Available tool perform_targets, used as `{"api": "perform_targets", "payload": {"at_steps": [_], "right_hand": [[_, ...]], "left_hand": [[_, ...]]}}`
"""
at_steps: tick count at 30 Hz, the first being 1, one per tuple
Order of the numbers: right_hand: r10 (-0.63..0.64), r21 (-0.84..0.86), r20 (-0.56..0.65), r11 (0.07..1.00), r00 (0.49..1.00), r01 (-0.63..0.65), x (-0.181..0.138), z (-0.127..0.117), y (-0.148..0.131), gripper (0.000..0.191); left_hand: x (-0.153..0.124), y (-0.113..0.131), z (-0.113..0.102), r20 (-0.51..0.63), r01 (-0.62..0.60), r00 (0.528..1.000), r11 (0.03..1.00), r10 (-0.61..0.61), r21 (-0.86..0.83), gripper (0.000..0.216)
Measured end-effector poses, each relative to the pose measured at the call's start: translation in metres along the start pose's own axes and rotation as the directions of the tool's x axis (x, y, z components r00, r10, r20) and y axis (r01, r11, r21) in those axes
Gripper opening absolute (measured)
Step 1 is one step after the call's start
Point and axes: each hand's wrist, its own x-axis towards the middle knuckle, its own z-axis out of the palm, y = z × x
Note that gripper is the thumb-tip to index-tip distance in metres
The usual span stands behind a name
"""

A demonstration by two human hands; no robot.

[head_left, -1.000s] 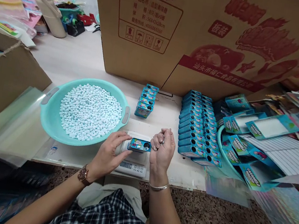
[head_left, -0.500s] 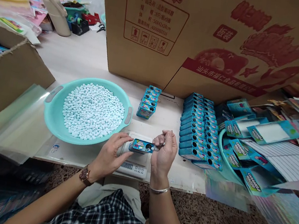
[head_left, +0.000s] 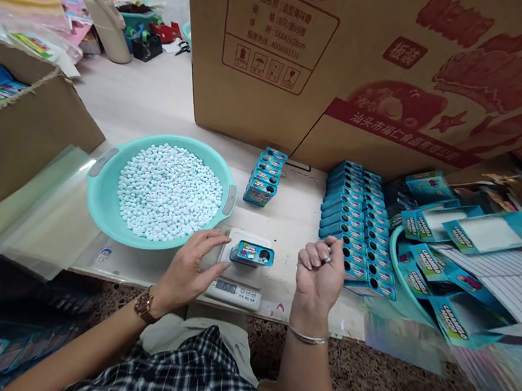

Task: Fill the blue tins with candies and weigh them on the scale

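A: What are the hands doing?

B: The left hand [head_left: 191, 262] lies open with its fingers apart. Forefinger and thumb sit at the left edge of the small white digital scale [head_left: 236, 292]. They bracket the left end of the small blue printed cardboard box [head_left: 252, 254], which lies on the scale's platform just below the centre of the frame. I cannot tell whether they touch it. The right hand [head_left: 319, 272] is curled together in a fist, to the right of the box and apart from it.

A: How much room is around them?

B: A bare strip of pale tabletop [head_left: 287, 216] shows between the box and the right hand and runs on up the frame. Left of the scale, the round teal plastic basin [head_left: 101, 193] of white pellets [head_left: 167, 190] nearly meets the platform. Right of the fist, rows of matching blue boxes [head_left: 351, 216] sit close to the knuckles. The table's near edge runs just under the scale.

A: Anything unclear?

B: A small pale speck [head_left: 328, 258] shows at the right fingertips, too small to identify. The scale's digits are blurred. The big brown cardboard carton [head_left: 267, 91] is cut off at the top of the frame.

A: And how does the box lie?

B: Flat, label up, with its long axis across the frame from left to right and the right end a little lower. A dark round hole sits at that right end.
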Motion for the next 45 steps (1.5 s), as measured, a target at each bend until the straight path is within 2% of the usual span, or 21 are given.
{"api": "perform_targets", "payload": {"at_steps": [6,12,14,17,20,23,27,30,32,34,37,40,45], "right_hand": [[-0.026,0.009,-0.060,1.000,0.998,0.027,0.004,-0.021,-0.016,0.026],[-0.037,-0.006,-0.038,0.999,0.999,0.037,0.003,-0.021,-0.010,0.028],[-0.060,-0.057,-0.025,0.997,0.998,0.058,0.001,-0.017,-0.004,0.028],[-0.080,-0.218,0.038,0.972,0.996,0.086,-0.006,-0.012,0.004,0.028],[0.003,-0.459,0.170,0.885,0.986,0.076,-0.014,-0.009,0.009,0.026],[0.123,-0.684,0.328,0.715,0.937,0.146,-0.021,-0.009,0.010,0.018],[0.214,-0.791,0.477,0.526,0.852,0.311,-0.026,-0.010,0.013,0.014],[0.247,-0.810,0.499,0.473,0.831,0.346,-0.026,-0.011,0.015,0.019],[0.210,-0.800,0.487,0.498,0.848,0.335,-0.024,-0.014,0.013,0.018],[0.131,-0.774,0.430,0.563,0.893,0.290,-0.019,-0.019,0.007,0.018],[-0.001,-0.634,0.268,0.753,0.963,0.177,-0.009,-0.033,-0.009,0.024],[-0.046,-0.437,0.126,0.894,0.991,0.098,-0.002,-0.051,-0.026,0.028],[-0.026,-0.365,0.005,0.931,1.000,0.026,-0.004,-0.080,-0.036,0.030]], "left_hand": [[0.001,0.004,-0.002,-0.011,-0.015,1.000,1.000,0.015,0.005,0.038],[0.004,0.007,0.000,0.006,-0.051,0.999,0.998,0.051,0.035,0.036],[0.005,0.008,0.001,0.005,-0.078,0.997,0.995,0.077,0.059,0.034],[0.007,0.010,0.004,0.006,-0.116,0.993,0.989,0.116,0.090,0.032],[0.010,0.011,0.008,0.021,-0.132,0.991,0.986,0.131,0.100,0.031],[0.013,0.012,0.012,0.022,-0.145,0.989,0.985,0.143,0.097,0.030],[0.014,0.012,0.016,0.016,-0.141,0.990,0.986,0.140,0.091,0.030],[0.014,0.012,0.018,0.032,-0.135,0.991,0.987,0.132,0.085,0.030],[0.014,0.011,0.017,0.040,-0.136,0.990,0.987,0.133,0.083,0.030],[0.015,0.011,0.014,0.032,-0.142,0.990,0.986,0.140,0.087,0.030],[0.018,0.012,0.006,0.004,-0.137,0.990,0.985,0.138,0.102,0.029],[0.022,0.015,-0.003,-0.009,-0.127,0.992,0.985,0.128,0.113,0.028],[0.025,0.016,-0.005,0.020,-0.171,0.985,0.977,0.170,0.124,0.025]]}}
